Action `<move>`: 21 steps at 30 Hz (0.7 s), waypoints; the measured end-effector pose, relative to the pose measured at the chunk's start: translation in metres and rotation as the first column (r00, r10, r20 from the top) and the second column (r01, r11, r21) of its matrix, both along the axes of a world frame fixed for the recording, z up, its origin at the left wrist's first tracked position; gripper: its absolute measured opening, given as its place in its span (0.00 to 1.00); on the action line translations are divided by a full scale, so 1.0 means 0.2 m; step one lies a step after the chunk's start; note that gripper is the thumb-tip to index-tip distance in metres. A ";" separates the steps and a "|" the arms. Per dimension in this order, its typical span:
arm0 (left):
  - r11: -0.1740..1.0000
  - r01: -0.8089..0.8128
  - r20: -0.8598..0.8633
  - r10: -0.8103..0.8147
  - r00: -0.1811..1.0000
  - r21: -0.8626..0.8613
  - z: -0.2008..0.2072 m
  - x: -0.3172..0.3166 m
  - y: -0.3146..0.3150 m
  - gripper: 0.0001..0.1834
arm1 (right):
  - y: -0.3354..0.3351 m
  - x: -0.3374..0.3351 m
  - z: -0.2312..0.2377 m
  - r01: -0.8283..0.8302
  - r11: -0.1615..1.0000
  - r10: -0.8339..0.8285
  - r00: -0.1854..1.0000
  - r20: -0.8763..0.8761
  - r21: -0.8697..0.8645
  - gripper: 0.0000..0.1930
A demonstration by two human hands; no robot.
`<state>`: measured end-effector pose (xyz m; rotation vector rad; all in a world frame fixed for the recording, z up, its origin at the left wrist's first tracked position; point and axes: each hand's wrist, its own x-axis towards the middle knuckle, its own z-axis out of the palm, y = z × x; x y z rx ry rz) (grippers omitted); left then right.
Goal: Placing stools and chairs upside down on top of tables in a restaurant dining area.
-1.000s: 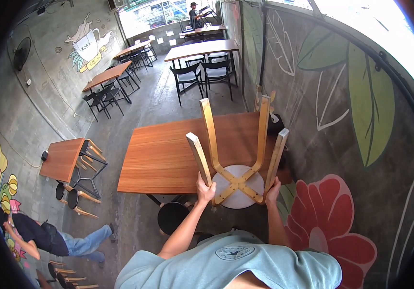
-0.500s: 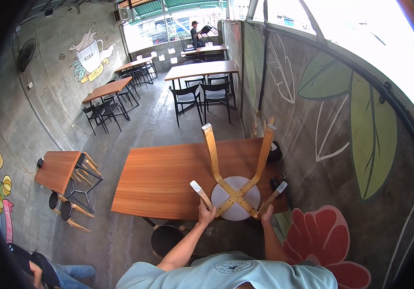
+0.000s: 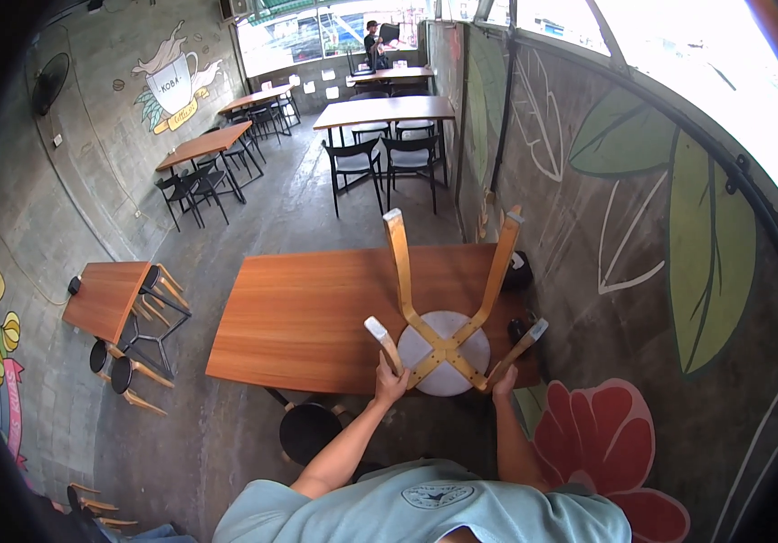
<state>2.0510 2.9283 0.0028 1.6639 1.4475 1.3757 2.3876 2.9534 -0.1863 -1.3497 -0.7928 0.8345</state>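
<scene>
An upside-down wooden stool point(image 3: 444, 353) is at the near right edge of the brown table point(image 3: 307, 312), its pale round seat underside facing up and its four bent legs pointing upward. My left hand point(image 3: 391, 380) is closed round the base of its near left leg. On the opposite side, my right hand point(image 3: 503, 384) grips the base of the near right leg. The seat overlaps the table's near edge; whether it rests on the top I cannot tell. Small dark objects point(image 3: 517, 271) stand at the table's right end, partly behind the legs.
A dark round stool point(image 3: 310, 431) sits below the table's near edge. To the left is a smaller table point(image 3: 108, 297) with stools around it. Black chairs point(image 3: 411, 166) and tables fill the far end, where another person point(image 3: 372, 45) holds a chair. A painted wall point(image 3: 624, 299) runs along the right.
The whole scene sits higher in the picture. My hands keep their hold on the stool, which has barely shifted over the table. A person at lower left has mostly left view, revealing another stool.
</scene>
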 end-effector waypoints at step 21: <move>0.981 0.085 -0.018 -0.090 0.996 -0.176 -0.32 -0.69 -0.41 0.34 | -0.61 -0.52 0.31 0.489 0.851 -0.307 0.759 0.575 -0.191 0.12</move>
